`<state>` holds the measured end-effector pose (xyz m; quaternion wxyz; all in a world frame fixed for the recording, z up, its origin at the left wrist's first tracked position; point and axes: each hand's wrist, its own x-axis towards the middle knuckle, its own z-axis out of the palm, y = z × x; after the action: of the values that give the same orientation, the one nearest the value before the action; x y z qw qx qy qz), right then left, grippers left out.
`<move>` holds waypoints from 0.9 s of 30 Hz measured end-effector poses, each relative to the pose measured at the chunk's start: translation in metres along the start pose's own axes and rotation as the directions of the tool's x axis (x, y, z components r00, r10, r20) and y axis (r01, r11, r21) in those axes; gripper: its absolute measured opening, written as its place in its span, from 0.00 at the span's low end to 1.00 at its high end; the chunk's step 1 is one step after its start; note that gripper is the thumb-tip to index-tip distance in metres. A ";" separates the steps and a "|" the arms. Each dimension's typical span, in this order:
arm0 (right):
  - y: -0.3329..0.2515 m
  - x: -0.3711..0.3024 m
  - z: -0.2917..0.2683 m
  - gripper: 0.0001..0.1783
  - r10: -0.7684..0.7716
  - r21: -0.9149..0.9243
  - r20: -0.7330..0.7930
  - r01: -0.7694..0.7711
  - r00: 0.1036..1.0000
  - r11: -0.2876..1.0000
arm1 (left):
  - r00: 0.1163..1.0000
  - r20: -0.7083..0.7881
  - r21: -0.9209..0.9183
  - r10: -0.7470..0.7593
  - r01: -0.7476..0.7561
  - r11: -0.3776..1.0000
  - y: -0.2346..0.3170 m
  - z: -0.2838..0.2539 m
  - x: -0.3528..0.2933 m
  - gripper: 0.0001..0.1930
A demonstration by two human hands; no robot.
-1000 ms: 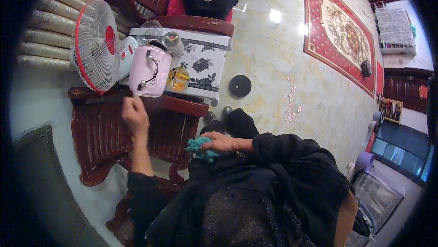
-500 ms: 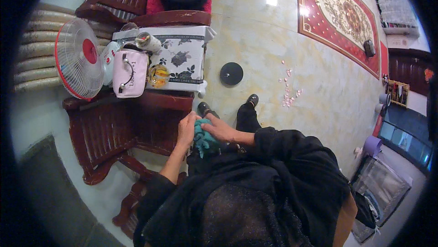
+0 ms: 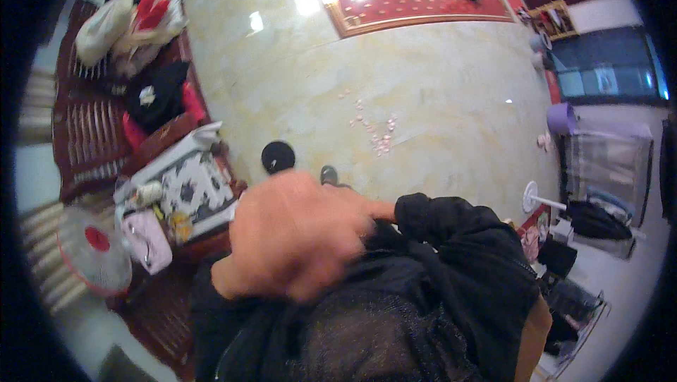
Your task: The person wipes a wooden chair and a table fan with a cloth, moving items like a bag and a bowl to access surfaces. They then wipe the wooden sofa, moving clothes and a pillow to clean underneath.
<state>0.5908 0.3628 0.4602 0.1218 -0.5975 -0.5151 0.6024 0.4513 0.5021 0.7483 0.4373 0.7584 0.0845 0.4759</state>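
Observation:
My left hand [image 3: 289, 234] is raised close in front of my chest and looks large, its fingers smeared by motion. Behind it, my right wrist [image 3: 381, 210] comes out of the black sleeve [image 3: 458, 234], while the fingers of that hand are hidden. No teal cloth shows at this moment, so what either hand holds cannot be made out. Past the hands, one dark shoe [image 3: 328, 174] stands on the floor near a black round disc [image 3: 278, 158].
To the left is a low table with a floral cover [image 3: 197, 184], bearing a pink bag [image 3: 148, 241]. A fan [image 3: 95, 248] stands beside it. Small pink pieces [image 3: 381, 138] lie scattered on the tiled floor. Farther off is a red patterned rug [image 3: 416, 11].
My left hand has come up from the lap toward the camera. The teal cloth that both hands held is out of sight. The view has swung to the right.

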 end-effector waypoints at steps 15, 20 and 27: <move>0.023 -0.015 -0.089 0.33 0.158 0.191 -0.289 -0.105 0.944 0.976 | 0.938 0.010 -0.007 0.346 -0.346 0.938 0.031 0.108 0.175 0.09; 0.006 0.033 -0.142 0.35 0.184 0.212 -0.362 -0.111 0.914 0.971 | 0.904 0.026 -0.025 0.426 -0.426 0.904 -0.007 0.077 0.228 0.08; -0.019 0.135 -0.194 0.31 0.019 0.128 -0.340 0.026 0.940 0.991 | 0.850 0.101 0.015 0.517 -0.521 0.853 -0.066 0.056 0.305 0.08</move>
<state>0.7116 0.5660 0.4421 0.2488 -0.6826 -0.4468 0.5220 0.6773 0.6749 0.8879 0.2801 0.7834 -0.1340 0.5384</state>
